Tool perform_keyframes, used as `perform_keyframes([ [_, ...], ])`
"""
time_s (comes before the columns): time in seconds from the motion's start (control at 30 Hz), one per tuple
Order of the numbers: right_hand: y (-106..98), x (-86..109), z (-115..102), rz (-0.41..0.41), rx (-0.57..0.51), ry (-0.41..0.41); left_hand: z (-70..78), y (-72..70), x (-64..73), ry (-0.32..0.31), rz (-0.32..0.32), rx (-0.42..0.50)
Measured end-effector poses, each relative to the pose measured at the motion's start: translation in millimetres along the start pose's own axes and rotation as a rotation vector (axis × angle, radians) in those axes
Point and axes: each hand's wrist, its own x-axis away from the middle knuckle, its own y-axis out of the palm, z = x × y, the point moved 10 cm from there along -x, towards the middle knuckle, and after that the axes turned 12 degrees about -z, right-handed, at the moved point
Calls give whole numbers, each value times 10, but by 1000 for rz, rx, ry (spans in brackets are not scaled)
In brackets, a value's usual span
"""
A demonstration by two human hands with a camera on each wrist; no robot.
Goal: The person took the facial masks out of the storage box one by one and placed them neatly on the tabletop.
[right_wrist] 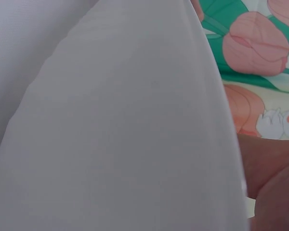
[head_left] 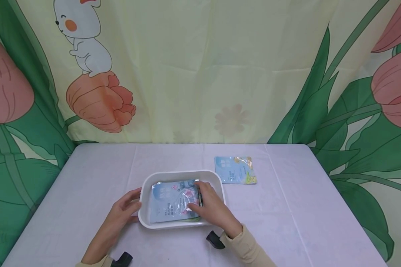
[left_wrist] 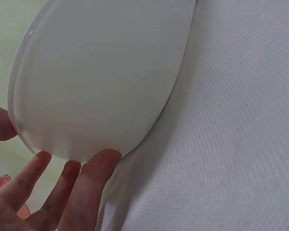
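Observation:
A white tray (head_left: 182,226) with rounded corners stands on the cloth-covered table. Inside lies a flat blue foil packet (head_left: 163,207) printed with pink blossoms, much like a sheet-mask packet. A green edge of something shows beneath it. My right hand (head_left: 212,205) reaches over the tray's right side and pinches the packet's right edge, thumb on its face. The left hand (head_left: 120,209) holds the tray's left end, its fingertips (left_wrist: 106,161) against the outer wall. In the right wrist view the tray wall (right_wrist: 120,125) covers most of the right hand.
Beyond the tray's back right corner, a second blue foil packet (head_left: 235,170) with yellow and green print lies flat on the white tablecloth (head_left: 277,222). A curtain (head_left: 194,74) with tulips and a white cartoon animal hangs behind the table.

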Motion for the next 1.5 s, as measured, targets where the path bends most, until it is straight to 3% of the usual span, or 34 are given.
perform_keyframes([
  [0.3, 48, -24, 2, -27, -94, -7, -21, 1, -7, -5, -11, 4],
  [0.83, 12, -75, 57, 17, -195, 15, -1, 6, 6, -4, 4, -13],
  [1.2, 27, -88, 72, -4, -164, 29, 8, 10, 7, 9, -9, 10],
  [1.5, 70, -125, 80, -70, -171, 22, 8, 10, 3, 12, -2, -9],
])
